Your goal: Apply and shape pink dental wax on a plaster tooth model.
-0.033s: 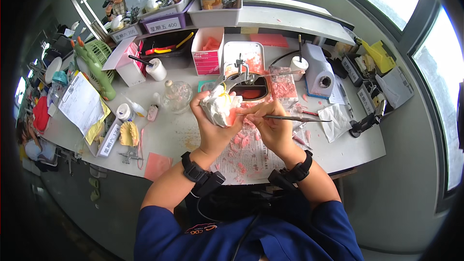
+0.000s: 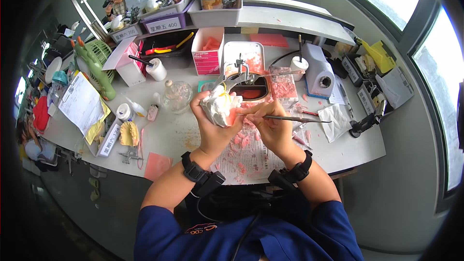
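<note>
Plaster model [image 2: 219, 107], lumpy white, pink-edged

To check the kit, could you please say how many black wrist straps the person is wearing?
2: one strap around the left wrist, another strap around the right wrist.

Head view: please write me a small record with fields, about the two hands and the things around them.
Left hand: holds the white cast
Right hand: holds the thin tool, its dark end pointing right
White cast: pink patch near the right hand
Tool touching cast: cannot tell
Below hands: newspaper with pink scraps
Desk, left: yellow model, glass jar, pink sheet
Desk, right: white tissue
</note>
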The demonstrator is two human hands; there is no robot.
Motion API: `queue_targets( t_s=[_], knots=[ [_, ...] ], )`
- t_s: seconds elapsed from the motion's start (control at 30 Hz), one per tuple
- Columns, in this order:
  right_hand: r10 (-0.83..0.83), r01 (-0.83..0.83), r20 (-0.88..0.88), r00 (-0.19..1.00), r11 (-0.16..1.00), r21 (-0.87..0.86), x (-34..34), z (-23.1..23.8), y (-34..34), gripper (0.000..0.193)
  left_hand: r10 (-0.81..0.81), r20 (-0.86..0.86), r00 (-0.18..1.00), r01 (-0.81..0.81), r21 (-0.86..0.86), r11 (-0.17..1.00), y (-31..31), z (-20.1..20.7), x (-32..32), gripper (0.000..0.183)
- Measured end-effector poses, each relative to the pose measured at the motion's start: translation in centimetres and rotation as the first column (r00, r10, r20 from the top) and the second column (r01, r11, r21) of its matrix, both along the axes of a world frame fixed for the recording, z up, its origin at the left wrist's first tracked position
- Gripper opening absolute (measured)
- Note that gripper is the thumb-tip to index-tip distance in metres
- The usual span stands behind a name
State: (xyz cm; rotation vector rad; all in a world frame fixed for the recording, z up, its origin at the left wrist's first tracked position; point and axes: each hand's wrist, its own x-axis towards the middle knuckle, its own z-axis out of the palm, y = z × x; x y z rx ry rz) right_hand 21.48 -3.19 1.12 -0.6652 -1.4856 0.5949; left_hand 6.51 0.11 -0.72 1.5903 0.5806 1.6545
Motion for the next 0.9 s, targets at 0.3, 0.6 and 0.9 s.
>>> queue_targets(
  t_s=[0.3,0.6,0.9],
  knots=[
    [-0.240,0.194,0.183,0.954,0.952,0.236,-0.6,0.7,-0.4,0.018,0.139,-0.079,0.987,-0.139,0.016,0.990,0.0,-0.7,-0.2,0.081],
    [0.156,-0.186,-0.334,0.930,0.981,-0.059,0.0,1.1,-0.7,0.017,0.035,0.009,0.999,-0.034,-0.028,0.999,-0.6,0.3,0.1,0.083],
    [0.056,-0.062,-0.123,0.991,0.997,-0.046,-0.3,0.0,-0.4,0.018,0.024,0.027,0.999,-0.025,0.014,1.000,-0.1,-0.3,0.1,0.082]
  ],
)
